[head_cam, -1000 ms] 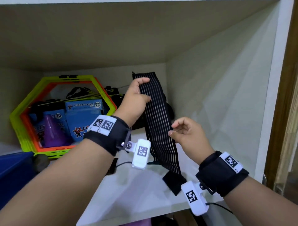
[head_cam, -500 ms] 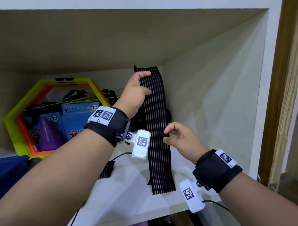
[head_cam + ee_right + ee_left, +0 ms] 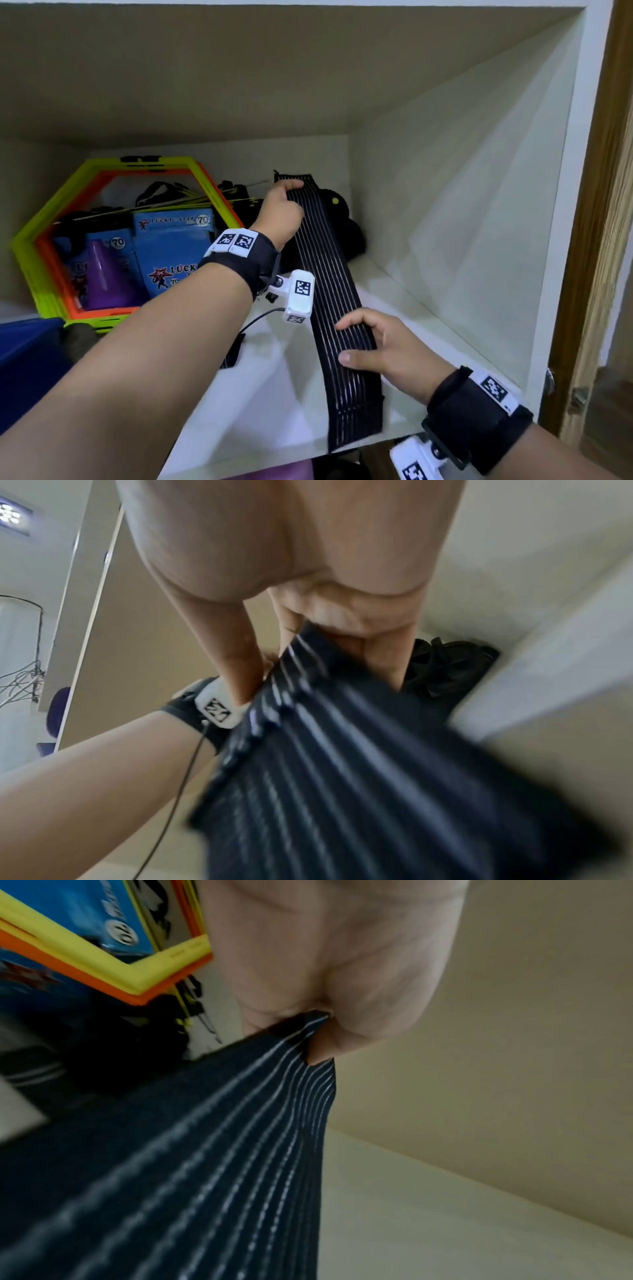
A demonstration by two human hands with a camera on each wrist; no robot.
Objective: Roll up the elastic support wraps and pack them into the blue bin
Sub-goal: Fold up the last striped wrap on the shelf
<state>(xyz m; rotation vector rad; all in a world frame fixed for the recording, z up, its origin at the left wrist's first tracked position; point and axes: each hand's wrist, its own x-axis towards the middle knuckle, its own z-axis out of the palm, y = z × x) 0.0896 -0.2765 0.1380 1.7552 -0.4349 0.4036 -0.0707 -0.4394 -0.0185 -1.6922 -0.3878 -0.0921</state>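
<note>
The person holds 1 black elastic wrap (image 3: pixel 329 294) with thin white stripes stretched between both hands, above the white shelf (image 3: pixel 274 404) of a cupboard. The left hand (image 3: pixel 279 217) pinches the far end of the wrap, with the thumb and the curled fingers closed on the cloth; the left wrist view shows this pinch clearly. The right hand (image 3: pixel 383 346) grips the wrap lower down, with the fingers above the band and the thumb (image 3: pixel 356 358) pressed against its face, so the band passes through this hand and its near end hangs past the front edge of the shelf. The blue bin (image 3: pixel 24 356) stands at the left edge of the head view, well apart from the wrap, and only a corner of it shows. The step in hand seems to be to straighten the wrap before rolling. To do it well, the person should keep the band flat and without a twist, hold a light tension, begin the roll tightly from 1 end, and keep the side edges in line so the roll does not become a cone. The band is elastic, so too much pull will probably make a loose roll afterwards.
</note>
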